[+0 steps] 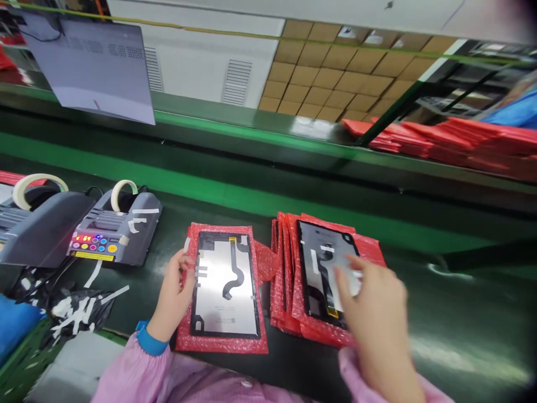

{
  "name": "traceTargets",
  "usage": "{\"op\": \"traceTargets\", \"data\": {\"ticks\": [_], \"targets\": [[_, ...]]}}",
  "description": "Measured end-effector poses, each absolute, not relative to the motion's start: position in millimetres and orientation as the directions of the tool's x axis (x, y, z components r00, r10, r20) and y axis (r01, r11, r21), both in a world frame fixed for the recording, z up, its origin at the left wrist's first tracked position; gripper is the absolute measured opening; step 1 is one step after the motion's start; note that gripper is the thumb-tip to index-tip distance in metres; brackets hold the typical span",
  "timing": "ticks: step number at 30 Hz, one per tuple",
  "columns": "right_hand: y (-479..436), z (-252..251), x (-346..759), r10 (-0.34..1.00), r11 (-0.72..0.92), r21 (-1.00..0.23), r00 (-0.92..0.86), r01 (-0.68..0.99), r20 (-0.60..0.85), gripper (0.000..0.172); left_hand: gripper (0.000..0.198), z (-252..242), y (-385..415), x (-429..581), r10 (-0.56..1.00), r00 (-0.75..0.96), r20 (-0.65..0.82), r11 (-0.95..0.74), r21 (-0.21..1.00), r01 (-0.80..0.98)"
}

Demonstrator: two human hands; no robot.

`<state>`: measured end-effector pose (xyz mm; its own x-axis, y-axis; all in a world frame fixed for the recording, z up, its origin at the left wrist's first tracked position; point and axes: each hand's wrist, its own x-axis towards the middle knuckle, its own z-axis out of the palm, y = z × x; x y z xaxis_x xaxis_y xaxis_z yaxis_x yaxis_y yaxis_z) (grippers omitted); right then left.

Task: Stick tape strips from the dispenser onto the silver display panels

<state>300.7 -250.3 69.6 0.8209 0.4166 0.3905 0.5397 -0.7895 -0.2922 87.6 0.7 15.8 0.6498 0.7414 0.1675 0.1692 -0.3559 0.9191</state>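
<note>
A flat display panel (213, 285) with a black frame, silver back and curved black ribbon cable (238, 274) lies on a red bubble-wrap bag (222, 343). At its left edge is my left hand (178, 285), fingers curled, with a short strip of white tape (187, 244) at the fingertips. To the right, a similar panel (312, 246) rests on a stack of red bubble-wrap bags (287, 280). My right hand (375, 296) hovers over that panel's right side, thumb and forefinger bent towards each other. Motion blur hides whether they hold anything. Small white tape pieces stick to both panels.
Two grey tape dispensers (121, 229) with tape rolls stand at the left. Below them are tangled tape scraps (79, 313) and a green crate (20, 358). A monitor (96, 73) hangs above. Red bags (453, 140) lie on the rear shelf, with stacked cartons (327, 78) behind.
</note>
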Motion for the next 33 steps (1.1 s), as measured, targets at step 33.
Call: {"op": "traceTargets", "data": {"ticks": [33], "targets": [[-46.7,84.9,330.5,0.896,-0.432,-0.666,0.204,0.608,-0.395,0.052,0.053,10.8,-1.2,27.7,0.879,0.477,0.022,-0.119,0.977,0.174]]}}
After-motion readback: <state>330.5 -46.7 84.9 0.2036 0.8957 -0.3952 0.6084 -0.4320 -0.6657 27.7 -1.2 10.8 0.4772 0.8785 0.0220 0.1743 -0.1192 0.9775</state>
